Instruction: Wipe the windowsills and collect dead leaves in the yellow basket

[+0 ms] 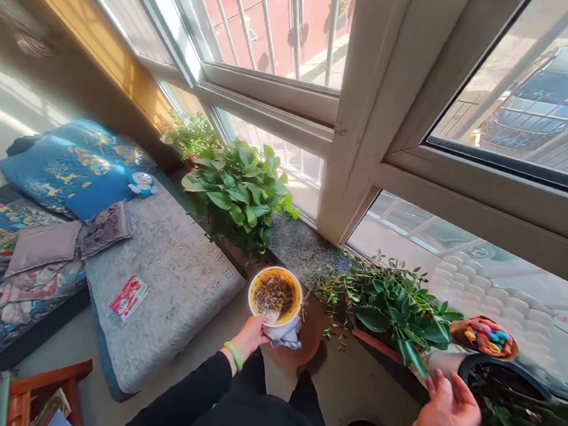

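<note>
Your left grip point(255, 334) pinches the tub point(297, 301) at six o'clock; hold it level. Your right grip point(449, 408), four o'clock, by a leaf point(415, 357): can't tell if pinching.

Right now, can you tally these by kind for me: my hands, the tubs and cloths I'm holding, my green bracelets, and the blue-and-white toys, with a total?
Hands, left hand and right hand: 2
Tub: 1
Cloth: 1
Bracelet: 1
Toy: 1
Total: 6
</note>
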Tool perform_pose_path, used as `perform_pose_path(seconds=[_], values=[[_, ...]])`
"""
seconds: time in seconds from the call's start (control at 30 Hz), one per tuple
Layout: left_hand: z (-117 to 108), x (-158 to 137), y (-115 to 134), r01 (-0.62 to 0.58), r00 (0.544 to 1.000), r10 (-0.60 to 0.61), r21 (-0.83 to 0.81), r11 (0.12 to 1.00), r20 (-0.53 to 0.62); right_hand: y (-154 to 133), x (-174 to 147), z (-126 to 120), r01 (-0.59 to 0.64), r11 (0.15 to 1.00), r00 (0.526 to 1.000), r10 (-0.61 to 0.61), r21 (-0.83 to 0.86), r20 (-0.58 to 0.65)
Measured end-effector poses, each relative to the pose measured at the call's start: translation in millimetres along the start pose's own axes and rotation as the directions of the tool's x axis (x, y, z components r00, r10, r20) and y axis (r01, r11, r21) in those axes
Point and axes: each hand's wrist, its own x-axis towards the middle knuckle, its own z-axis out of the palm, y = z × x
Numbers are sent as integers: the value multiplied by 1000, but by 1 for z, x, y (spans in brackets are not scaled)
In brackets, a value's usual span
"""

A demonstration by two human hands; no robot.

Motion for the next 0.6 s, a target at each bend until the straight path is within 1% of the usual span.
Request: perform_pose_path(seconds=[0.07,0.13,0.23,0.3,0.4,0.47,0.53,0.57,0.6], values=[[-8,1,11,-33,999,33,21,999,-21,-18,-41,13,89,995,987,-81,-49,141],[-18,6,26,-53,998,54,42,998,-22,-35,-74,36,165,979,959,-131,-119,253],[-38,19,57,-82,997,82,87,993,6,-50,-107,86,292,931,922,-214,-217,322],[-54,31,82,-99,995,95,120,988,44,-54,-125,128,334,913,908,-244,-236,340],[-84,48,122,-98,991,80,177,979,108,-60,-157,204,327,927,881,-229,-184,414],[-106,58,147,-89,987,56,219,972,152,-69,-181,265,324,936,829,-213,-135,517],[-127,67,168,-93,980,42,259,961,195,-78,-204,332,320,939,776,-181,-129,604],[-136,70,177,-100,977,42,278,955,209,-82,-214,365,282,952,765,-145,-124,628],[-145,74,184,-106,976,42,299,948,213,-85,-224,396,205,970,762,-73,-133,643]])
